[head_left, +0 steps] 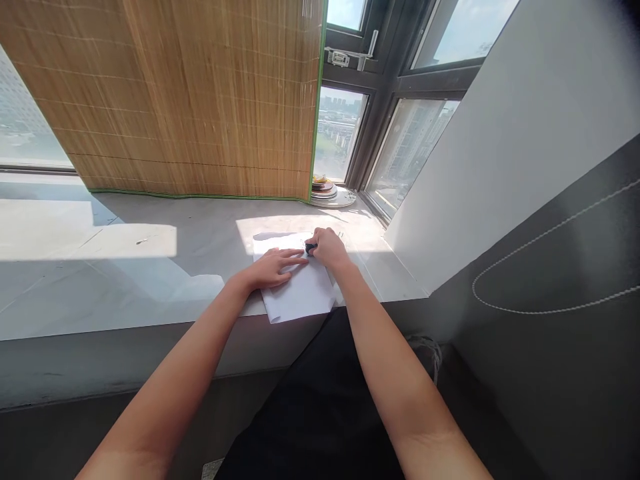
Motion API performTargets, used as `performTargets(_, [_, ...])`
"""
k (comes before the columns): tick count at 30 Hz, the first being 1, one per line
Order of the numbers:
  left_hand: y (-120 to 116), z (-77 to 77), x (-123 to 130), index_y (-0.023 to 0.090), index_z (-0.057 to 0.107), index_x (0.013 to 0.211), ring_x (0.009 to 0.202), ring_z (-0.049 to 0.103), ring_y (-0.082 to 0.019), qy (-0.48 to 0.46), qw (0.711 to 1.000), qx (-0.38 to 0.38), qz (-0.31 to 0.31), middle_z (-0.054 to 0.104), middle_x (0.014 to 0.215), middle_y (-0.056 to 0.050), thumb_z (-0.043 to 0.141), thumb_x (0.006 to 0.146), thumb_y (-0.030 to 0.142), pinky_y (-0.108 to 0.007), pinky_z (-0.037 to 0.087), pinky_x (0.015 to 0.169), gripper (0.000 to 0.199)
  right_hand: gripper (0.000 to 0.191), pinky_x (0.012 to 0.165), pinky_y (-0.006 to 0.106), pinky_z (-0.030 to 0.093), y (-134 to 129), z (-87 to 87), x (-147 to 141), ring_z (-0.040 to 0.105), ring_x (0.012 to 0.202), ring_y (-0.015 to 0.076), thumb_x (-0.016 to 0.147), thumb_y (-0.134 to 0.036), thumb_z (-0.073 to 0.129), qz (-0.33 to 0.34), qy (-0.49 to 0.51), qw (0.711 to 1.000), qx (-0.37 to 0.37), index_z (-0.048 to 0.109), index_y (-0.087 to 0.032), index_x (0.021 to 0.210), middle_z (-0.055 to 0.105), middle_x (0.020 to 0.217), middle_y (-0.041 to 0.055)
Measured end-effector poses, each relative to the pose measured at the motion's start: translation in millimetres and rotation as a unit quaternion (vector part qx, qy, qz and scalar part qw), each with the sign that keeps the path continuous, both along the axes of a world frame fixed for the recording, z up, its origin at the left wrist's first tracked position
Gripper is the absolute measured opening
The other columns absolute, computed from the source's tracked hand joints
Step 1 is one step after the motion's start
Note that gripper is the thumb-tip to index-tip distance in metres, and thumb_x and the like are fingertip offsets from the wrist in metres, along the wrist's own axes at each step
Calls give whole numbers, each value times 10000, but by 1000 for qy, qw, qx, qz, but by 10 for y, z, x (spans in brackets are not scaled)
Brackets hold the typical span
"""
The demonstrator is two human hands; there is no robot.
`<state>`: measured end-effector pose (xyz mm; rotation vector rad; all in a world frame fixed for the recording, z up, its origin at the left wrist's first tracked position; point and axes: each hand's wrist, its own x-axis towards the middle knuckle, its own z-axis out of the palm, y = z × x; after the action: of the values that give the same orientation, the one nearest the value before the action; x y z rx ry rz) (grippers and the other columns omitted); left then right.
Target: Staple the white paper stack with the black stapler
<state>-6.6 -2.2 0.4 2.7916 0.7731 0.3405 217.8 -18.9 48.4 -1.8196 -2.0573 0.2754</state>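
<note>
A sheet of white paper [299, 293] lies on the pale window sill, its near edge slightly over the sill's front edge and its lower left corner a little bent. My left hand [273, 268] rests flat on the paper's left side, fingers stretched to the right. Over the upper right part of the paper, my right hand [329, 248] is closed around a small black object [311, 247]. Its kind cannot be made out, since the fingers cover most of it. The tips of my left fingers come close to it.
A bamboo blind [200, 100] hangs above the sill [125, 287]. Stacked plates [325, 192] stand in the window corner. At the right are a white wall [480, 147] and a looped bead chain [500, 307]. A coiled cord [434, 353] is below the sill.
</note>
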Motion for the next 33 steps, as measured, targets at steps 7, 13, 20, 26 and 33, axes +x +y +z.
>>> performTargets(7, [-7, -11, -2, 408, 584, 1511, 1448, 519, -311, -22, 1000, -5, 7, 453, 1676, -15, 524, 942, 265, -527, 378, 1201, 590, 245, 825, 294, 479, 83, -102, -97, 588, 1180, 271, 857, -29, 666, 18, -40, 999, -6, 745, -157, 1049, 717, 1010, 120])
performTargets(13, [-45, 24, -6, 393, 593, 1504, 1481, 494, -305, -24, 1000, -9, 11, 473, 1663, -19, 522, 960, 271, -535, 360, 1230, 563, 471, 1087, 461, 399, -52, -165, 130, 573, 1150, 267, 846, -17, 638, 40, -68, 993, 86, 744, -311, 1197, 706, 1121, 51])
performTargets(20, [-73, 50, -2, 360, 592, 1509, 1513, 456, -295, -13, 1000, -21, 15, 477, 1660, -27, 493, 970, 263, -563, 304, 1272, 557, 479, 1036, 467, 427, -67, -134, 191, 581, 1151, 257, 836, 3, 576, -73, -38, 995, 54, 757, -311, 1150, 703, 1138, 54])
performTargets(26, [-50, 10, -13, 344, 616, 1478, 1504, 458, -305, -14, 1000, -21, 15, 491, 1649, -40, 495, 951, 230, -597, 296, 1260, 553, 365, 930, 395, 489, -104, -118, 255, 615, 1133, 287, 807, -7, 610, -198, -1, 980, 21, 732, -225, 1073, 716, 1055, 95])
performTargets(33, [-55, 11, -23, 255, 550, 1434, 1370, 551, -293, -108, 992, -2, 66, 601, 1501, -97, 509, 936, 221, -507, 418, 1160, 501, 196, 847, 339, 483, -120, -54, 71, 636, 1080, 274, 916, -184, 646, -215, 68, 967, 121, 684, -183, 1109, 694, 1140, 128])
